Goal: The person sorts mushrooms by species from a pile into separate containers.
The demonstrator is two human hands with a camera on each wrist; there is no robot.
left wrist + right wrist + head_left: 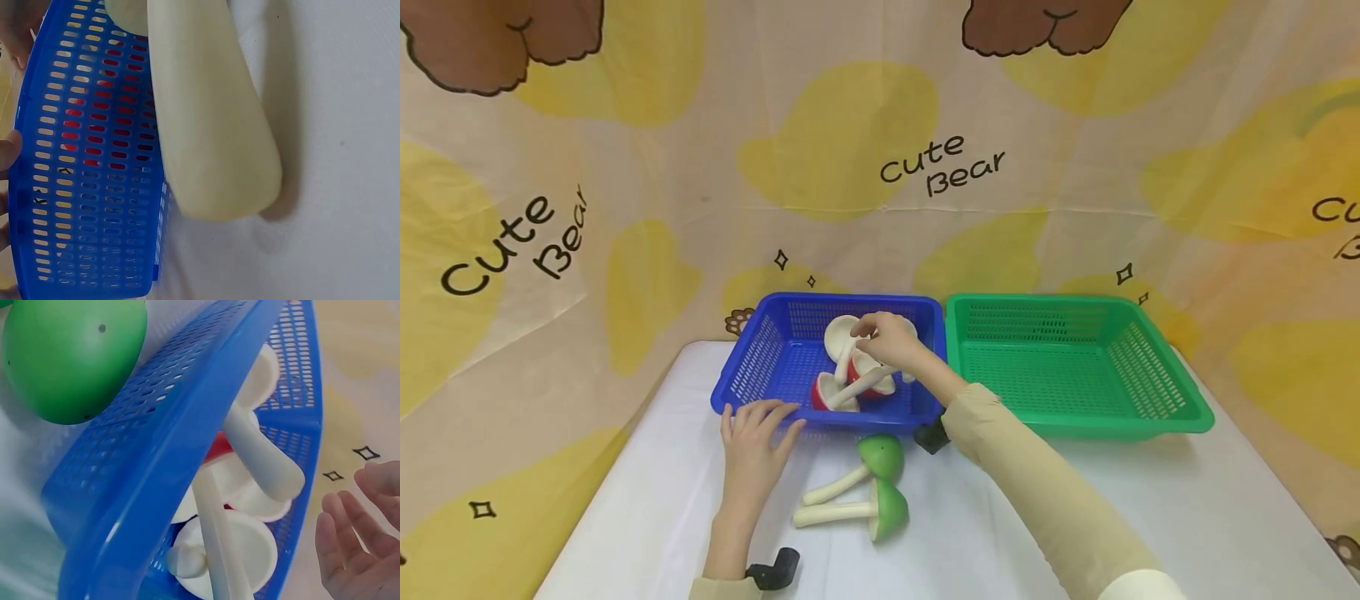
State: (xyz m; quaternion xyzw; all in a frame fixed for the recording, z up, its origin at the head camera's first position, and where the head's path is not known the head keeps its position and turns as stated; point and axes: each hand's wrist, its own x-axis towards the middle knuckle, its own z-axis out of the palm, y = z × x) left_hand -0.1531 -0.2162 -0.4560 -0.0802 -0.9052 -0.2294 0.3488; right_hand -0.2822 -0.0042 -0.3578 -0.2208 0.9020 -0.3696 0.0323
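Blue basket wall at left, red showing through slots; cream stem alongside on white table.

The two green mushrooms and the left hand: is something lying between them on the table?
No. In the head view only bare white table separates the left hand from the green mushrooms.

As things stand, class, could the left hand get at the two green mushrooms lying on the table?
Probably yes. The left hand rests on the blue basket rim, and the green mushrooms lie close beside it on bare white table, with nothing between.
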